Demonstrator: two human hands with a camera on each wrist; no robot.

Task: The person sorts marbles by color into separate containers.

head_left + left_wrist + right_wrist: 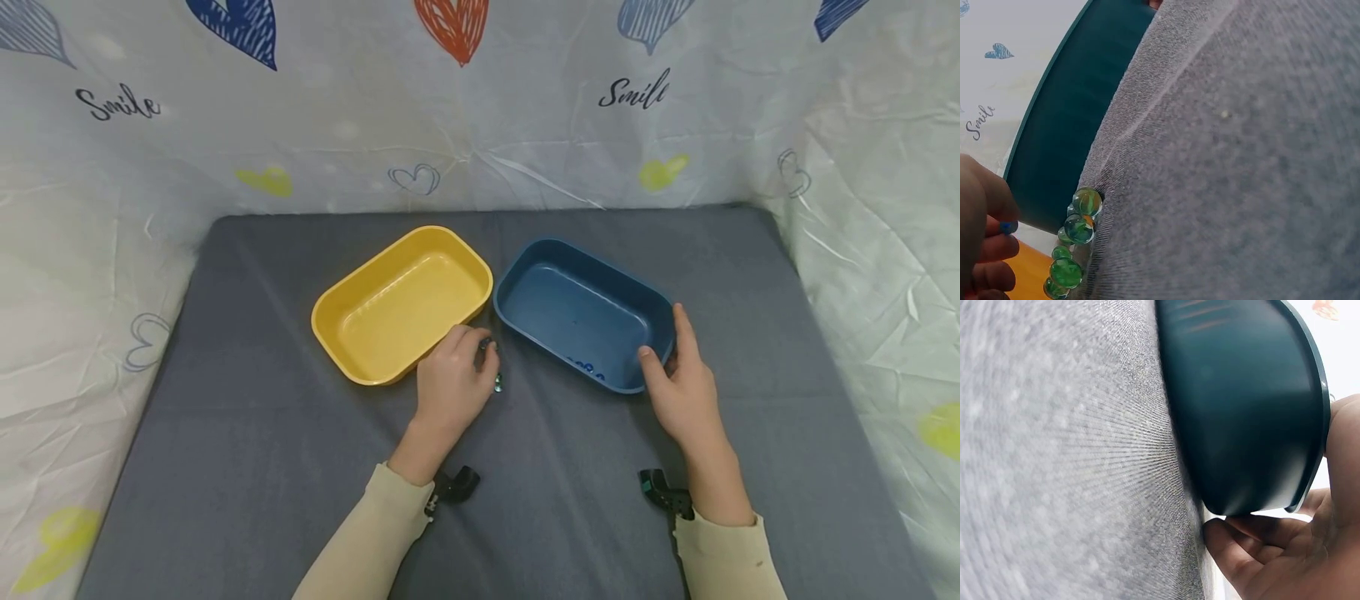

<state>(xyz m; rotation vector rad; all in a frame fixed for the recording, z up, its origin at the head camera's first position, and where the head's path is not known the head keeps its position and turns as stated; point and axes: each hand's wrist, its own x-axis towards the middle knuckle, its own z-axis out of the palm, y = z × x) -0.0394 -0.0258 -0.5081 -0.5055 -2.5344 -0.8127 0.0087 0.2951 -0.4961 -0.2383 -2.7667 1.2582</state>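
Note:
My left hand (453, 375) is over the cloth by the near right side of the yellow tray (327, 337). Between its thumb and fingers it pinches a small blue marble (1008, 227), mostly covered by the fingers. Several green and clear glass marbles (1066, 273) lie on the cloth close to that hand; in the head view it hides most of them. At the right, my right hand (682, 392) grips the near right corner of the blue tray (573, 292), thumb at the rim and fingers against the outside. A few blue marbles (585, 367) rest inside along the near wall.
A dark grey cloth (285, 483) covers the table, with slight wrinkles. The two trays stand angled, their inner ends almost touching. A white printed curtain (525, 125) hangs behind the table and at both sides.

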